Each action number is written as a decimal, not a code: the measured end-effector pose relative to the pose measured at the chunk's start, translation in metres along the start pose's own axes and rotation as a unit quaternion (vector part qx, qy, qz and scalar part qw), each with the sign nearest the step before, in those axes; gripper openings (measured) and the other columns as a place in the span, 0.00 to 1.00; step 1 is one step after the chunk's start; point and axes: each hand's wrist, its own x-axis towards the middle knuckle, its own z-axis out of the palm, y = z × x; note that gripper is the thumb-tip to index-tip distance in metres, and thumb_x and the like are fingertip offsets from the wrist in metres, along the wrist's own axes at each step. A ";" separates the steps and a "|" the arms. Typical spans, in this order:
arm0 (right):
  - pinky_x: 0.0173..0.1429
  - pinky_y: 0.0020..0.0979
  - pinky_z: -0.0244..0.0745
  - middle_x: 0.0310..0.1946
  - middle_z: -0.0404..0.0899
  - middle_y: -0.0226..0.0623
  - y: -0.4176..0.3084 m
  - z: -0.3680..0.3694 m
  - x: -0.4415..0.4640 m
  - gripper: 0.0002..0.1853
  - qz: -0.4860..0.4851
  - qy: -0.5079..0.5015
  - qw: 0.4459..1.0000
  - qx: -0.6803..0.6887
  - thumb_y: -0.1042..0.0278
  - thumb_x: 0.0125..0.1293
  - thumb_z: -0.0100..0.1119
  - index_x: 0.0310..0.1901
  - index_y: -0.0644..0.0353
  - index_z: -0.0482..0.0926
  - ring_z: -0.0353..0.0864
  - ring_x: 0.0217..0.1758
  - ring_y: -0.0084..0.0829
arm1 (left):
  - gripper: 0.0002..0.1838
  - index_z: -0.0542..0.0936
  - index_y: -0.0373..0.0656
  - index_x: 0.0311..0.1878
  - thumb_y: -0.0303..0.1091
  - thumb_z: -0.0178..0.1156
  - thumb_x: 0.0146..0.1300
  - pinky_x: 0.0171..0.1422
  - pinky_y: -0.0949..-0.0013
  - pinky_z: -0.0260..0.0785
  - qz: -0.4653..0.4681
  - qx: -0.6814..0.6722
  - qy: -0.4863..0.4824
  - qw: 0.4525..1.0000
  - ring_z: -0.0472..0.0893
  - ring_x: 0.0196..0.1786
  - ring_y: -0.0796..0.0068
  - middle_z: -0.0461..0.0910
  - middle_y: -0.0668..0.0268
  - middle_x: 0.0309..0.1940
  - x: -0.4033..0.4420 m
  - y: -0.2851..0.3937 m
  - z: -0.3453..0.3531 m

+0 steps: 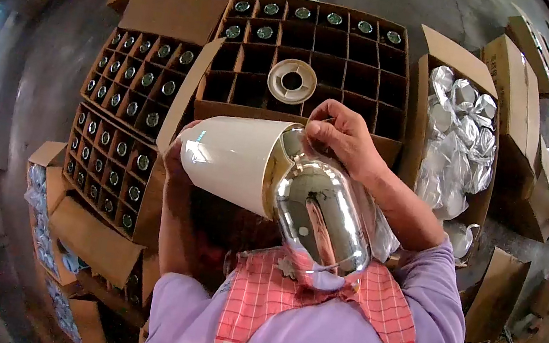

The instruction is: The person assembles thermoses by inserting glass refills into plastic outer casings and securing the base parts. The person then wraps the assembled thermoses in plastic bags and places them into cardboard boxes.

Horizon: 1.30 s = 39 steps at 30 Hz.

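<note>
My left hand (178,158) is wrapped round the closed end of a white cylindrical shell (231,158), which lies sideways with its open end to the right. At that opening a shiny silver glass liner (321,213) rests tilted in front of my chest, its rounded end down and to the right. My right hand (339,135) is pinched at the upper rim of the shell, beside the top of the liner; what its fingers hold is too small to make out. A cream ring-shaped part (292,81) sits on the dividers of the carton ahead.
A divided carton (300,115) ahead holds several silver-topped items in its back rows. More filled divided cartons (121,111) stand at the left. At the right, a carton (420,108) holds plastic-wrapped items, with a white jug-like part (459,239) near its front.
</note>
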 end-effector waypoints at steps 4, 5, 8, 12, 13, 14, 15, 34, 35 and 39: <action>0.28 0.20 0.68 0.21 0.76 0.31 0.002 0.011 -0.014 0.08 -0.059 0.084 0.980 -0.168 0.71 0.61 0.59 0.30 0.66 0.74 0.74 0.24 0.17 | 0.37 0.66 0.35 0.60 0.55 0.52 0.53 0.61 0.58 0.65 -0.005 0.024 0.043 0.999 0.73 0.56 0.58 0.72 0.54 0.54 -0.028 -0.001 0.011; 0.27 0.20 0.68 0.20 0.77 0.32 0.005 0.012 -0.014 0.09 -0.075 0.088 0.971 -0.209 0.70 0.61 0.59 0.28 0.67 0.74 0.75 0.24 0.17 | 0.37 0.66 0.35 0.60 0.55 0.52 0.53 0.61 0.58 0.65 -0.002 0.037 0.066 0.997 0.73 0.56 0.59 0.72 0.54 0.54 -0.032 -0.005 0.006; 0.25 0.22 0.69 0.19 0.77 0.32 0.017 0.015 -0.012 0.09 -0.113 0.122 0.953 -0.254 0.71 0.60 0.60 0.27 0.68 0.74 0.74 0.21 0.18 | 0.37 0.67 0.35 0.60 0.55 0.52 0.53 0.60 0.59 0.66 -0.034 0.019 0.072 0.997 0.73 0.56 0.60 0.73 0.55 0.54 -0.037 -0.017 -0.018; 0.19 0.21 0.64 0.18 0.74 0.30 0.027 0.021 -0.006 0.08 -0.078 0.090 0.971 -0.206 0.71 0.60 0.59 0.28 0.67 0.74 0.72 0.16 0.18 | 0.38 0.67 0.36 0.60 0.55 0.52 0.52 0.59 0.61 0.67 -0.094 -0.220 -0.009 0.971 0.74 0.55 0.61 0.73 0.56 0.54 -0.034 -0.018 0.004; 0.18 0.21 0.63 0.18 0.74 0.30 0.026 0.024 -0.006 0.08 -0.042 0.075 0.982 -0.171 0.71 0.60 0.59 0.29 0.67 0.74 0.72 0.16 0.18 | 0.38 0.67 0.36 0.59 0.55 0.53 0.51 0.58 0.61 0.67 -0.091 -0.094 -0.004 0.991 0.74 0.54 0.61 0.73 0.56 0.54 -0.037 -0.011 0.014; 0.17 0.21 0.62 0.18 0.73 0.29 0.028 0.024 -0.005 0.06 -0.006 0.081 0.991 -0.105 0.72 0.59 0.59 0.30 0.65 0.74 0.71 0.15 0.18 | 0.38 0.67 0.36 0.59 0.55 0.53 0.50 0.57 0.62 0.68 -0.091 0.034 0.001 0.995 0.74 0.54 0.61 0.73 0.56 0.54 -0.039 -0.003 0.025; 0.17 0.19 0.62 0.19 0.73 0.29 0.029 0.021 -0.005 0.05 -0.013 0.093 0.995 -0.046 0.72 0.60 0.58 0.31 0.64 0.74 0.71 0.15 0.18 | 0.38 0.68 0.36 0.59 0.55 0.53 0.50 0.57 0.62 0.68 -0.098 0.020 -0.007 0.995 0.74 0.54 0.61 0.73 0.56 0.54 -0.041 -0.005 0.024; 0.64 0.38 0.61 0.59 0.68 0.45 0.043 0.013 -0.102 0.39 -0.295 0.114 0.922 -0.223 0.55 0.46 0.70 0.59 0.62 0.66 0.68 0.61 0.42 | 0.27 0.69 0.37 0.59 0.45 0.53 0.61 0.58 0.61 0.67 0.109 -0.033 -0.001 0.993 0.75 0.55 0.62 0.72 0.56 0.56 -0.049 -0.009 0.027; 0.64 0.38 0.61 0.60 0.67 0.45 0.044 0.014 -0.101 0.41 -0.281 0.122 0.941 -0.142 0.54 0.46 0.70 0.60 0.63 0.65 0.67 0.61 0.40 | 0.29 0.68 0.37 0.60 0.43 0.56 0.58 0.59 0.63 0.67 0.118 -0.028 -0.007 0.993 0.74 0.56 0.64 0.72 0.57 0.57 -0.049 0.006 0.052; 0.63 0.33 0.62 0.60 0.66 0.40 0.053 -0.014 -0.101 0.46 -0.230 0.172 0.957 0.048 0.53 0.47 0.71 0.64 0.66 0.58 0.67 0.61 0.33 | 0.37 0.65 0.37 0.63 0.34 0.66 0.48 0.59 0.68 0.65 0.089 0.056 0.045 0.993 0.75 0.52 0.71 0.74 0.60 0.54 -0.051 0.070 0.148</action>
